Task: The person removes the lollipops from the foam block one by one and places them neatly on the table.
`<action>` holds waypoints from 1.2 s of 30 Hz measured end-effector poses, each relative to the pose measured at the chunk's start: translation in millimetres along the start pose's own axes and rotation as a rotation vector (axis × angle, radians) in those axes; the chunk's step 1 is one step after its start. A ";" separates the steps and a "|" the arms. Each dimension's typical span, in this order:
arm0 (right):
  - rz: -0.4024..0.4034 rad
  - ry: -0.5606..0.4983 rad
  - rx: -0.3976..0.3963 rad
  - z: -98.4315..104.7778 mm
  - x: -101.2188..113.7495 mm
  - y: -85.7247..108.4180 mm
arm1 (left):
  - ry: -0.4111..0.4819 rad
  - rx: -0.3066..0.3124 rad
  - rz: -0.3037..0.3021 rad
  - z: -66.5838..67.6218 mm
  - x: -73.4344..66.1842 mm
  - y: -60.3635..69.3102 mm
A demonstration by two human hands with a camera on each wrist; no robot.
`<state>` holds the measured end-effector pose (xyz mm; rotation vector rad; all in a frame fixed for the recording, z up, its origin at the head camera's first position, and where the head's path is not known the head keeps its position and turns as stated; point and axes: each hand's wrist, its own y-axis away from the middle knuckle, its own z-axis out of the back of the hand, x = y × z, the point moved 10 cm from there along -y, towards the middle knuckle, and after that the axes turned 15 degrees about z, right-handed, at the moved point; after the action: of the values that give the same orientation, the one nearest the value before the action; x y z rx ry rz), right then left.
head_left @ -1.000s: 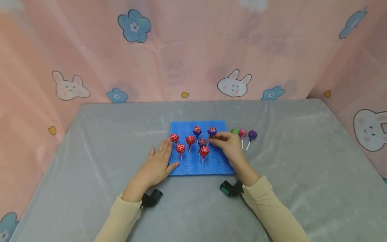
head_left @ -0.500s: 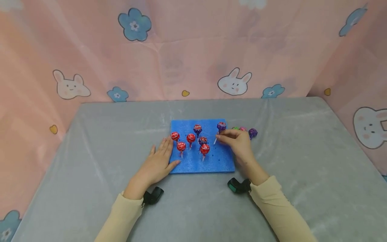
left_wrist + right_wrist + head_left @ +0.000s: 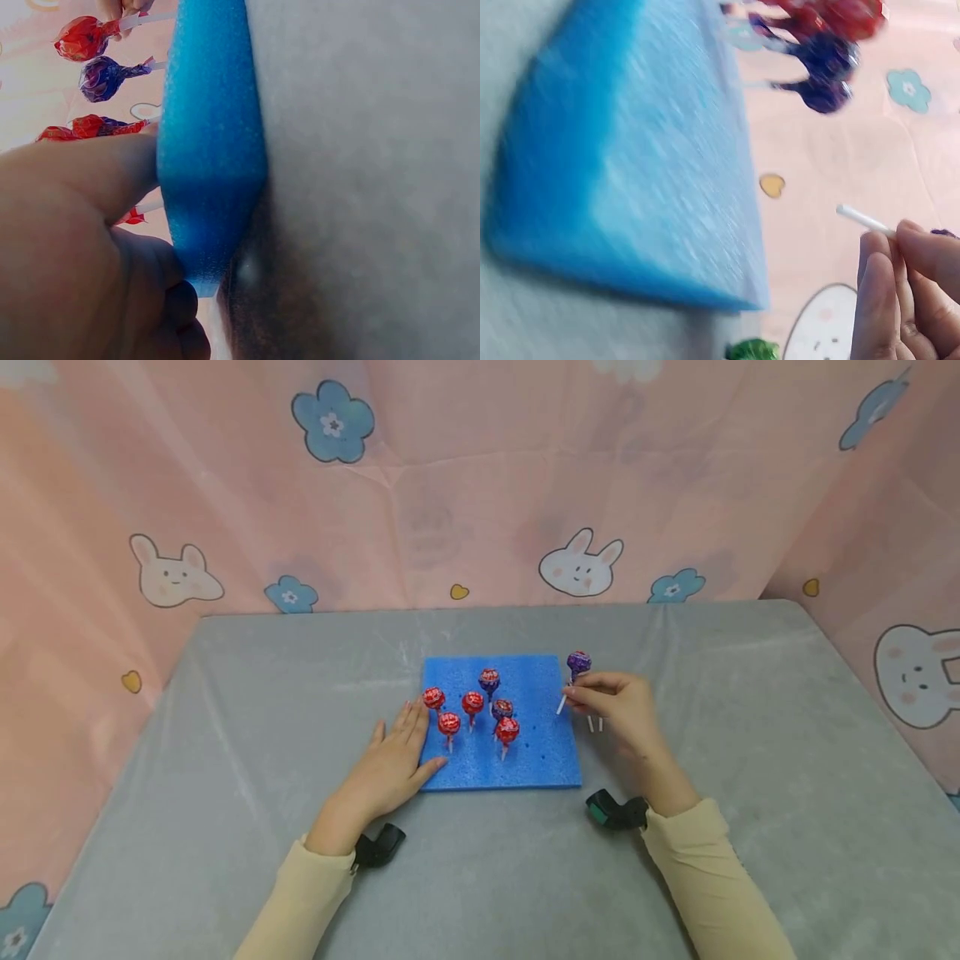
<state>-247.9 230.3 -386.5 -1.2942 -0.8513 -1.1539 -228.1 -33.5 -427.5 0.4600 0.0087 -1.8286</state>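
Observation:
Between my right hand's [image 3: 628,712] thumb and fingers is the stick of a purple lollipop [image 3: 578,662], held wrapper up just past the board's right edge. Its bare white stick end [image 3: 862,219] pokes out of the fingertips in the right wrist view. My left hand [image 3: 386,772] rests along the left edge of a blue foam board [image 3: 543,768], fingers straight, thumb over the near left corner. Several lollipops stand in the foam: red ones such as the front red lollipop [image 3: 507,730], plus a back purple lollipop [image 3: 489,678] and a middle purple lollipop [image 3: 502,710].
Two white sticks [image 3: 590,723] lie on the grey tablecloth [image 3: 735,710], partly under my right hand, which hides their heads. A green wrapper [image 3: 754,350] shows low in the right wrist view. A pink curtain [image 3: 480,510] hangs behind the table. Small holes dot the foam.
The purple lollipop has come up out of the board's back right part and moved right with my right hand, past the edge. My left hand has stayed in place.

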 end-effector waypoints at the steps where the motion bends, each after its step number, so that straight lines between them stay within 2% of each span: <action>1: -0.007 0.002 0.008 1.7 0.5 0.1 | -0.002 -0.001 0.000 -0.6 0.2 -0.3; 8: -0.011 -0.032 0.002 16.2 4.7 0.9 | 0.001 -0.004 -0.001 -1.2 0.0 -0.8; 15: -0.051 -0.033 -0.030 35.9 -0.6 5.6 | 0.013 -0.008 -0.002 0.8 -0.8 0.4; 21: -0.065 -0.021 -0.018 48.0 -3.6 7.6 | 0.010 -0.006 -0.003 1.5 -0.8 0.4; 23: -0.074 -0.048 -0.012 49.8 -5.3 6.9 | 0.013 -0.002 -0.001 1.0 -0.2 0.7; 30: -0.125 -0.048 0.007 59.5 -10.9 6.1 | 0.012 -0.009 0.002 2.3 1.4 0.8; 36: -0.206 -0.021 -0.008 72.9 -20.9 9.5 | 0.007 -0.004 0.000 0.6 0.6 -0.2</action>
<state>-234.6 304.5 -399.5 -1.2484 -1.0149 -1.3077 -228.6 -34.2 -427.2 0.4640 0.0170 -1.8262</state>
